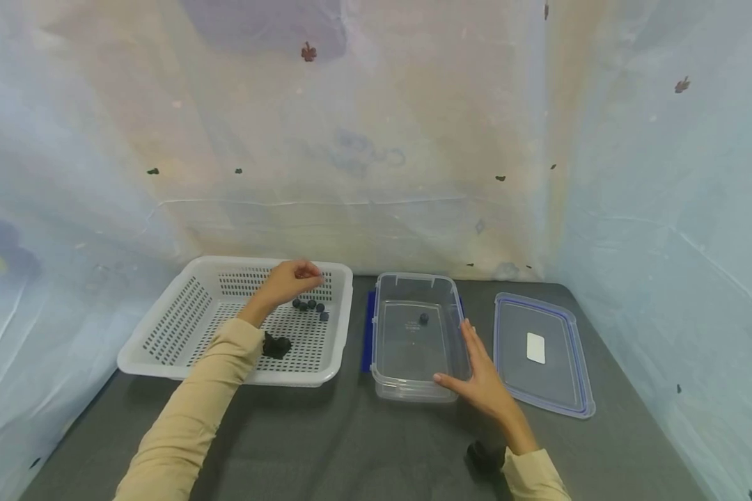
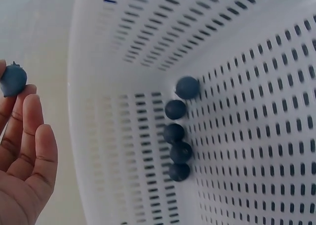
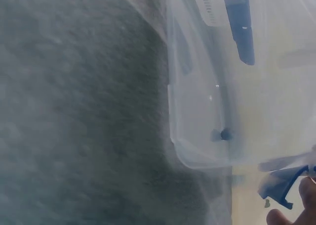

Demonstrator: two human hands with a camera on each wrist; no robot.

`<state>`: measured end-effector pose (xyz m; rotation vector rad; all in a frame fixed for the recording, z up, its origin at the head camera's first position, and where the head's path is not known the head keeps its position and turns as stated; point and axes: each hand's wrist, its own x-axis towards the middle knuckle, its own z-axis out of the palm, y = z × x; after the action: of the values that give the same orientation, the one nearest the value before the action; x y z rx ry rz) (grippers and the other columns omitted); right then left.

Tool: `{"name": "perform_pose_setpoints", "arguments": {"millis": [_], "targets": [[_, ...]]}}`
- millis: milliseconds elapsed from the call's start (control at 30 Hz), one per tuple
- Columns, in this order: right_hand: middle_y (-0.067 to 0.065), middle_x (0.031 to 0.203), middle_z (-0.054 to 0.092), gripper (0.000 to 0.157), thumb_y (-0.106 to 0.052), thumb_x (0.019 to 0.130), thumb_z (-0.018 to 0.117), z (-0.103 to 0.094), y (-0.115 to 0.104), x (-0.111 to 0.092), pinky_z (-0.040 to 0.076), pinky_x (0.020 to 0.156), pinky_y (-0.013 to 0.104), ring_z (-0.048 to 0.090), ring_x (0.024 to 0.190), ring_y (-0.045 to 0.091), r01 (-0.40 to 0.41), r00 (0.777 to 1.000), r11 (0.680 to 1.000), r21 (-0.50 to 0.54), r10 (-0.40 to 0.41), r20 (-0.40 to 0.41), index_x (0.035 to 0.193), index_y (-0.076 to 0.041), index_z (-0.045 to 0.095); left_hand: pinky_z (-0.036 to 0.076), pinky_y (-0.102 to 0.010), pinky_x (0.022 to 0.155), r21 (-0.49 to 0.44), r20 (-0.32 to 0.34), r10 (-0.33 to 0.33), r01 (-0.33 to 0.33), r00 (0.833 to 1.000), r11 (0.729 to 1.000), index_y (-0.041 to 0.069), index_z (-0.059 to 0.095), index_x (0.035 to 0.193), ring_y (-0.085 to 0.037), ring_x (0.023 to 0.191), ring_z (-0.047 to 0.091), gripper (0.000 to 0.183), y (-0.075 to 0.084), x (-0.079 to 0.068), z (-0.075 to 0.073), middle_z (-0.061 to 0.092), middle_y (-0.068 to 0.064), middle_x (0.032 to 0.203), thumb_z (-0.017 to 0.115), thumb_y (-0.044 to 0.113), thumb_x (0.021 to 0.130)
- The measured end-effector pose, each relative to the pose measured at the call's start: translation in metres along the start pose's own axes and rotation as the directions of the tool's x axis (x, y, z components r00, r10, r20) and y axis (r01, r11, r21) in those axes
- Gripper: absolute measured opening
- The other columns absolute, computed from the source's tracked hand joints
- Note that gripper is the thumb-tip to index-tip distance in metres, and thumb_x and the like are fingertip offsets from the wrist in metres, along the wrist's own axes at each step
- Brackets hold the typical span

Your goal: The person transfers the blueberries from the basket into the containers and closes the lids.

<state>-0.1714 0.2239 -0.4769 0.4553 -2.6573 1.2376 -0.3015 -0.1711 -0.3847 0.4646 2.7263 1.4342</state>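
My left hand [image 1: 288,282] is over the back right part of a white perforated basket [image 1: 235,378]. Between its thumb and fingertips it pinches a blueberry [image 2: 14,80], which shows in the left wrist view. Below, several blueberries [image 2: 174,133] lie in a row on the basket floor, along its wall. My right hand [image 1: 485,383] rests at the right side of a clear plastic container [image 1: 407,358], fingers straight along the rim and thumb toward the near end. One blueberry [image 1: 423,319] sits inside that container.
To the right of the container a clear lid [image 1: 517,334] with a blue seal and a white label [image 1: 535,348] lies flat on the dark tabletop [image 1: 326,445]. Blue latches [image 1: 368,330] hang at the container's sides. Plastic sheeting [image 1: 376,160] rises behind and on both sides.
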Motion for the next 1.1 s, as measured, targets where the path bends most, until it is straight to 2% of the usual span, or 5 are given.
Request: {"name": "perform_pose_setpoints", "arguments": {"millis": [400, 600, 767, 1000, 1100], "targets": [[0.015, 0.161, 0.005, 0.112, -0.039, 0.076, 0.080, 0.001, 0.004, 0.002, 0.018, 0.103, 0.070, 0.007, 0.144, 0.040, -0.006, 1.000, 1.000, 0.005, 0.006, 0.026, 0.156, -0.009, 0.008, 0.049, -0.045, 0.087, -0.083, 0.007, 0.022, -0.021, 1.000, 0.996, 0.004, 0.064, 0.110, -0.027, 0.100, 0.062, 0.030, 0.028, 0.001, 0.016, 0.067, -0.012, 0.107, 0.069, 0.028, 0.092], [0.012, 0.161, 0.004, 0.111, -0.038, 0.076, 0.080, 0.003, 0.004, 0.001, 0.016, 0.102, 0.072, 0.004, 0.144, 0.040, -0.011, 1.000, 0.999, 0.031, 0.010, 0.018, 0.156, -0.011, 0.008, 0.048, -0.050, 0.086, -0.172, 0.029, 0.056, -0.050, 0.998, 0.984, 0.001, 0.064, 0.112, -0.036, 0.098, 0.062, 0.030, 0.042, 0.005, 0.028, 0.067, -0.017, 0.105, 0.067, 0.024, 0.093], [0.013, 0.161, 0.005, 0.111, -0.035, 0.076, 0.080, 0.004, 0.005, 0.001, 0.014, 0.102, 0.073, 0.003, 0.144, 0.039, -0.005, 1.000, 0.998, 0.058, 0.005, 0.003, 0.156, -0.009, 0.009, 0.047, -0.052, 0.086, -0.214, 0.030, 0.068, -0.060, 0.997, 0.975, 0.001, 0.065, 0.111, -0.034, 0.096, 0.062, 0.027, 0.055, 0.009, 0.040, 0.068, -0.016, 0.102, 0.067, 0.021, 0.093], [0.013, 0.161, 0.006, 0.110, -0.033, 0.075, 0.081, 0.005, 0.006, 0.001, 0.014, 0.102, 0.073, 0.003, 0.144, 0.039, 0.005, 1.000, 0.997, 0.073, -0.004, -0.009, 0.156, -0.009, 0.010, 0.050, -0.041, 0.088, -0.301, 0.031, 0.073, -0.060, 0.997, 0.952, 0.000, 0.064, 0.112, -0.028, 0.097, 0.064, 0.026, 0.072, 0.017, 0.062, 0.067, -0.012, 0.104, 0.067, 0.019, 0.094], [0.011, 0.161, 0.005, 0.110, -0.033, 0.075, 0.081, 0.006, 0.006, 0.001, 0.014, 0.102, 0.072, 0.002, 0.145, 0.038, 0.001, 1.000, 0.997, 0.081, 0.000, -0.005, 0.156, -0.010, 0.010, 0.050, -0.043, 0.087, -0.326, 0.033, 0.080, -0.065, 0.996, 0.943, 0.001, 0.065, 0.111, -0.029, 0.098, 0.063, 0.025, 0.076, 0.020, 0.073, 0.067, -0.012, 0.104, 0.067, 0.019, 0.093]]}}
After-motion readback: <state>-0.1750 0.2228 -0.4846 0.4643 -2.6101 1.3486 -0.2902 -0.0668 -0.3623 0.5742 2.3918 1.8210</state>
